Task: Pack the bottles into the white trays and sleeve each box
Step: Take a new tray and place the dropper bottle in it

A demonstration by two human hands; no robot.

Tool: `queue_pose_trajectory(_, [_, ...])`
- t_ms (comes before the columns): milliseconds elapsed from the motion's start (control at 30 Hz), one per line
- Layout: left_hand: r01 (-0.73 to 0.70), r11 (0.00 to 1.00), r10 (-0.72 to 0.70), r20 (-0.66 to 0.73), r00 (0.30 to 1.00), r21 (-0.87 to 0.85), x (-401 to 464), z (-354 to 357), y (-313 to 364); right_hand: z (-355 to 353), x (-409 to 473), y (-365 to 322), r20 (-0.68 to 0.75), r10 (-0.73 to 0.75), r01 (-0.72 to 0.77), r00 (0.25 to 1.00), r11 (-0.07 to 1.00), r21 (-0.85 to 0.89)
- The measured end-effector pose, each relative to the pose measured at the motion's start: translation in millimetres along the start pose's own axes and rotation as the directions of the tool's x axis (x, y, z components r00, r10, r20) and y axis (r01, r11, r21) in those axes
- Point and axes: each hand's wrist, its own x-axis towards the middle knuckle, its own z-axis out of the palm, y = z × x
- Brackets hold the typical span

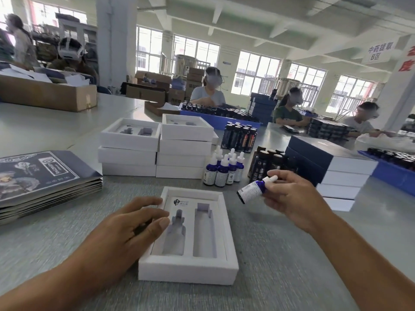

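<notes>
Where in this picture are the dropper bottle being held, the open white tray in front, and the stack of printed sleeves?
dropper bottle (252, 190), head view, on its labelled blue body.
white tray (188, 270), head view, on its near wall.
printed sleeves (42, 173), head view, on the top sleeve's printed face.

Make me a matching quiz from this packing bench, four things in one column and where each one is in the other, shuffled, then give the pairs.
Things:
1. dropper bottle
2. open white tray
3. printed sleeves
4. standing dropper bottles

Places:
A. stacked flat at the table's left edge
B. grouped upright behind the tray
C. gripped in the right hand
D. on the table, under the left hand's fingers, both slots vacant

Pairs: 1-C, 2-D, 3-A, 4-B
</notes>
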Motion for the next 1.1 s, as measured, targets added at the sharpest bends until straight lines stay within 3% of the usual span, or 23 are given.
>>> queue_pose_trajectory(100, [0.024,0.999,-0.024,0.009,1.000,0.027,-0.4,1.0,4.6,-11.6,-23.9,-4.9,0.118,0.117,-0.145,0.986,0.954,0.264])
queue_pose_trajectory(267, [0.078,0.995,-0.077,-0.020,0.997,0.069,-7.9,12.0,28.2,1.1,-50.8,-12.1,0.207,0.156,-0.233,0.966,0.869,0.436])
queue_pose_trajectory(467, [0.149,0.973,-0.163,0.068,0.984,0.177,-3.1,17.0,46.7,45.6,-68.2,-15.5,0.386,0.040,-0.135,0.922,0.965,0.224])
queue_pose_trajectory(733, [0.095,0.987,-0.093,-0.021,0.995,0.132,-11.5,27.4,44.8,97.3,-63.9,-4.4,0.455,0.047,-0.003,0.889,0.995,-0.097])
queue_pose_trajectory(833, [0.067,0.987,-0.066,-0.015,0.998,0.143,-11.3,27.1,42.2,106.6,-64.8,7.8,0.423,-0.034,0.213,0.905,0.898,-0.384])
queue_pose_trajectory(933, [0.056,0.991,-0.055,-0.013,0.998,0.120,-11.6,26.8,40.1,110.3,-67.1,16.9,0.401,-0.163,0.384,0.902,0.726,-0.571])
queue_pose_trajectory(1100, [0.045,0.994,-0.045,-0.007,0.999,0.100,-10.6,25.8,37.0,106.0,-69.4,13.3,0.448,-0.241,0.502,0.861,0.545,-0.671])
